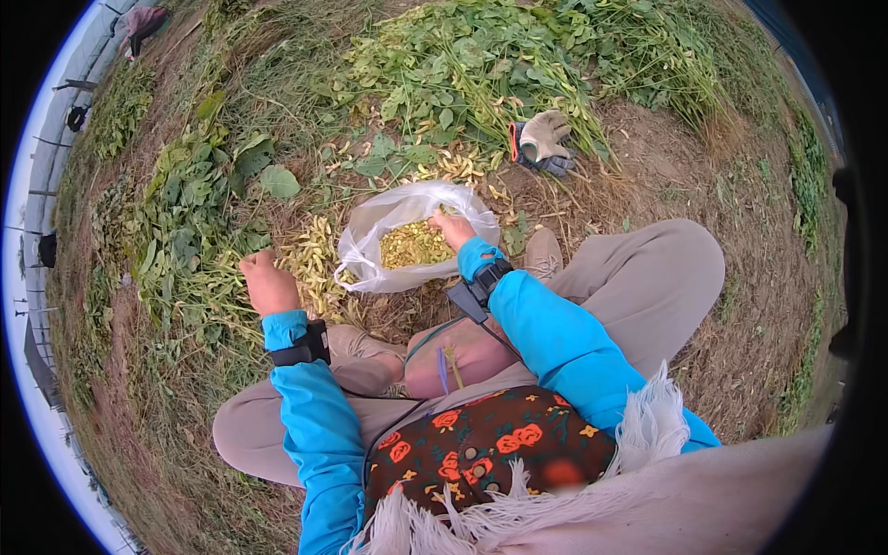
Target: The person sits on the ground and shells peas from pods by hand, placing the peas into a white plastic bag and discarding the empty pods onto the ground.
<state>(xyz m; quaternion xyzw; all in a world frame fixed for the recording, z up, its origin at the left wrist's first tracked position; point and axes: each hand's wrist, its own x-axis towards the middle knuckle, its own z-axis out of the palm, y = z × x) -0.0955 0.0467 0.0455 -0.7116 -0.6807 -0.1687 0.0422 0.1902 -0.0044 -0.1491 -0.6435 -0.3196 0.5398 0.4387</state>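
Observation:
A translucent white plastic bag [361, 239] sits open on the ground before my crossed legs. Shelled yellow-green beans [413, 243] cover its inside, with some pods among them. My right hand [454, 230] reaches over the bag's right side; its fingers are pinched together on a small yellow-green bean pod [447, 208]. Curled up, my left hand [269, 284] is apart from the bag, beside the cut bean plants [201, 270]. Its fingertips are turned away, so whatever they may hold is hidden. Loose yellowish pods [316, 260] lie between my left hand and the bag.
A pair of work gloves [544, 139] lies beyond the bag to the right. Behind it spreads a large heap of leafy bean plants [472, 76]. A round pinkish seat pad [458, 357] is between my legs. Another person [142, 24] is far off at upper left.

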